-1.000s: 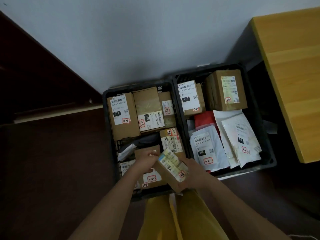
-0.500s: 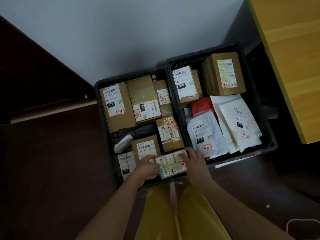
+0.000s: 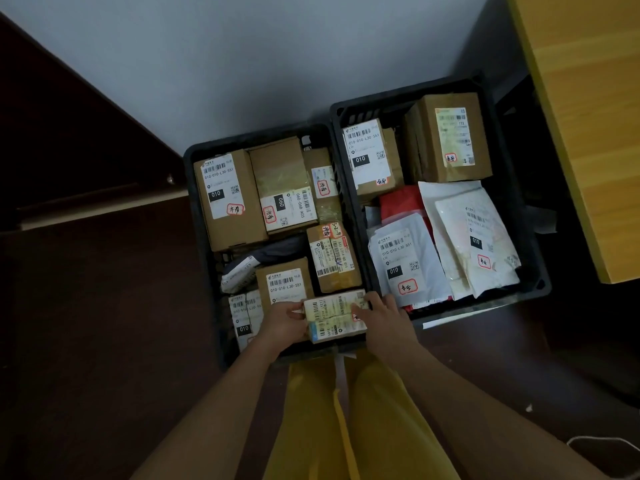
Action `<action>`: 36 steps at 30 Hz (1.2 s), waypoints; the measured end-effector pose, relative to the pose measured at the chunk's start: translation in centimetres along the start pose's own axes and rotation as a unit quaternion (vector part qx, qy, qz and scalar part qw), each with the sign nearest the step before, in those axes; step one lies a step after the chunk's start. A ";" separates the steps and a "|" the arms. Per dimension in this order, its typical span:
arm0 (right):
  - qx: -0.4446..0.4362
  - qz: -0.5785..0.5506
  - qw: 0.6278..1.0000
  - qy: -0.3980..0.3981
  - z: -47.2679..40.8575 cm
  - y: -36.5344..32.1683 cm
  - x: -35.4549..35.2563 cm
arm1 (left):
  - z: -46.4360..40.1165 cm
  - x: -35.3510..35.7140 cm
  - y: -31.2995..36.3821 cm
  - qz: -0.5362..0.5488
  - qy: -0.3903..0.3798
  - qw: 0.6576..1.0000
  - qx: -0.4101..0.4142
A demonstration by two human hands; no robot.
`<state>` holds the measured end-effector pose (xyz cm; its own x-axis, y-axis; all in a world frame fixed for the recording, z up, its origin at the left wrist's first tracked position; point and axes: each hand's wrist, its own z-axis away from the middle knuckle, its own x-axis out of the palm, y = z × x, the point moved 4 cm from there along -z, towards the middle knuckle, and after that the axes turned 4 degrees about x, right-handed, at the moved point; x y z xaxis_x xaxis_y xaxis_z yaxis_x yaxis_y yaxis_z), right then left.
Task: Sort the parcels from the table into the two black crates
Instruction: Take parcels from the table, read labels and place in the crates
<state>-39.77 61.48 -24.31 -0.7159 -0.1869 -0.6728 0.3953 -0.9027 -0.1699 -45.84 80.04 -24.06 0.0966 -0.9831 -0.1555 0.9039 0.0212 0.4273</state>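
Two black crates stand side by side on the dark floor against the wall. The left crate [image 3: 194,188] holds several brown cardboard boxes with white labels. The right crate [image 3: 540,282] holds two brown boxes at the back and several white and red mailer bags in front. A small labelled parcel [image 3: 334,315] lies flat at the near right corner of the left crate. My left hand [image 3: 284,322] grips its left end and my right hand [image 3: 382,318] rests on its right end.
A yellow wooden table [image 3: 588,116] stands at the right, next to the right crate. A grey wall [image 3: 259,64] rises behind the crates. My yellow trousers [image 3: 346,420] show below the hands. A white cord [image 3: 602,441] lies on the floor at the lower right.
The small parcel went from tilted above the left crate's near edge to lying flat in its near right corner, with both hands staying on it. The camera moved closer.
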 end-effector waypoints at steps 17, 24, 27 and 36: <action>0.000 -0.046 0.988 0.144 3.7 0.2 -10.0 | 6.0 -3.6 9.4 -0.191 0.106 0.965 0.148; 0.029 -0.067 0.980 0.185 7.0 -1.2 -11.7 | 9.1 -4.7 11.9 -0.185 0.105 0.943 0.255; 0.022 -0.083 0.984 0.156 6.9 -2.5 -10.5 | 9.6 -4.5 10.3 -0.166 0.102 0.956 0.221; -0.031 -0.051 0.998 0.024 -0.7 -3.3 -2.7 | 2.0 -0.4 -1.4 0.028 0.026 0.999 -0.032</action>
<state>-38.79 65.19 -22.43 -0.7264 -0.0755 -0.6831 0.3584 -0.8897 -0.2828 -48.02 80.02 -22.84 0.1674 -0.9693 -0.1798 0.9211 0.0888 0.3790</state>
